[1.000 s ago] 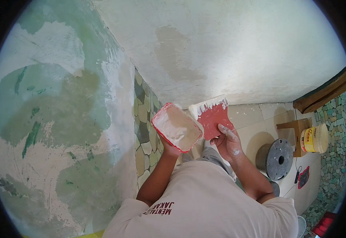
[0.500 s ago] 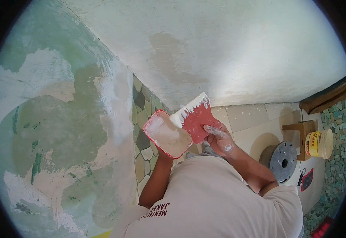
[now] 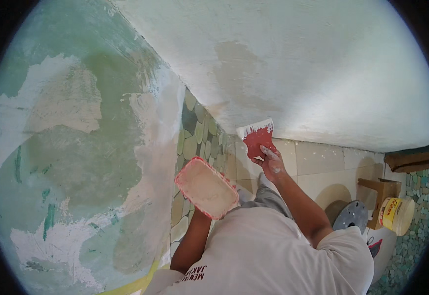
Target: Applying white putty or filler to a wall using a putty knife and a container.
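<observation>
My left hand (image 3: 202, 215) supports a red-rimmed plastic tray (image 3: 176, 179) from underneath, its fingers mostly hidden. Beige-white putty (image 3: 207, 189) coats the inside of the tray. In my right hand (image 3: 274, 165), thumb on top, is a flat red putty spreader (image 3: 259, 141). White putty covers the spreader's far edge and runs in streaks down its face. The spreader is apart from the tray, close in view to the foot of the pale wall (image 3: 317, 83); whether it touches the wall I cannot tell. White smears mark my right fingers.
A green, patchily plastered wall (image 3: 77, 162) rises on the left, meeting the pale wall at a corner. Flat stones (image 3: 190, 142) and beige tiles (image 3: 317, 158) cover the floor. To the right are a grey disc-shaped spool (image 3: 350, 216), a wooden stool (image 3: 375, 189) and a yellow-labelled bucket (image 3: 396, 216).
The spreader has left the tray's edge and moved forward, toward the pale wall, with my right arm stretched further out. The tray has dropped slightly nearer my body. The view has shifted.
</observation>
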`<state>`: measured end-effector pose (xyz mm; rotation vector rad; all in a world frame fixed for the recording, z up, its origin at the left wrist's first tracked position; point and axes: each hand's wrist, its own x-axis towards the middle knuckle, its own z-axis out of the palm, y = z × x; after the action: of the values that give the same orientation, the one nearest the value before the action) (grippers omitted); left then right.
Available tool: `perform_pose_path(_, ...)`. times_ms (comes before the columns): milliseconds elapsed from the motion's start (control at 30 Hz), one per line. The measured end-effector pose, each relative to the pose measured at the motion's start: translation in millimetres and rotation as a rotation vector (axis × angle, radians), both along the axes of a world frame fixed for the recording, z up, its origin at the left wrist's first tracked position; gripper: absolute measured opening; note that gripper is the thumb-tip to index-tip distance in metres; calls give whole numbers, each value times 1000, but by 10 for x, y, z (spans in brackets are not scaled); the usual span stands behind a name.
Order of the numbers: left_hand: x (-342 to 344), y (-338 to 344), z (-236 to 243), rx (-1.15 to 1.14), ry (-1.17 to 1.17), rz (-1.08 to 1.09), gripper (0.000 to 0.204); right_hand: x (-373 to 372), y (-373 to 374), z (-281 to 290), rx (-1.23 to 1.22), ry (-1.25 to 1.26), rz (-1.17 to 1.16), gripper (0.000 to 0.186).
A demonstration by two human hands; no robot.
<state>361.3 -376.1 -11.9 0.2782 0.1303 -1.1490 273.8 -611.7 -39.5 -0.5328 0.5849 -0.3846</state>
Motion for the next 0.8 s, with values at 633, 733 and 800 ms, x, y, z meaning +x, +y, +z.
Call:
perform_pose_path(633,-139,340,568,323,-5,341,47,2613,-466,-1667,506,37,-499,17)
perform_pose_path(733,-88,357,577,308,19,361,47,2345,-211,-1636,512,130,-505,14)
perform_pose_path(800,-76,371,529,296,-3,359,52,2171,-84,-1763,486,203,-479,14)
